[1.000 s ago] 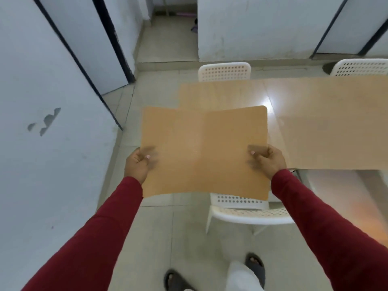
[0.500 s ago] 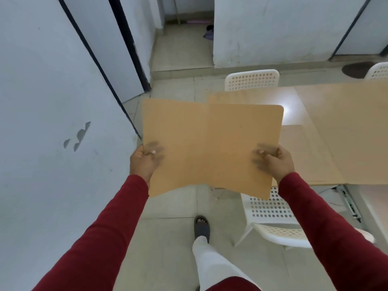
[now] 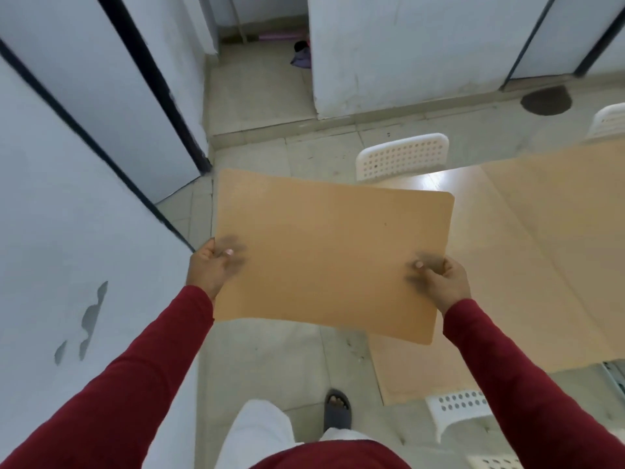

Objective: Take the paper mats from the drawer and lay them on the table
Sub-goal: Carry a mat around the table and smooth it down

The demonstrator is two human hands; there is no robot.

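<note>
I hold a brown paper mat [image 3: 324, 255] flat in front of me, above the floor and the table's left end. My left hand [image 3: 211, 269] grips its left edge and my right hand [image 3: 443, 282] grips its right edge, thumbs on top. The light wooden table [image 3: 419, 182] lies to the right. Brown paper mats [image 3: 548, 238] lie on it, one of them across its near left part [image 3: 416, 370]. The drawer is out of sight.
A white wall [image 3: 67, 231] with chipped paint runs close on my left. White perforated chairs stand at the table's far side [image 3: 402, 157] and near side [image 3: 456, 407]. Tiled floor [image 3: 270, 363] lies under my feet, with a doorway ahead.
I have walked forward and turned left, so the table has slid to the right of the view. The mat stays held in both hands and has flattened out.
</note>
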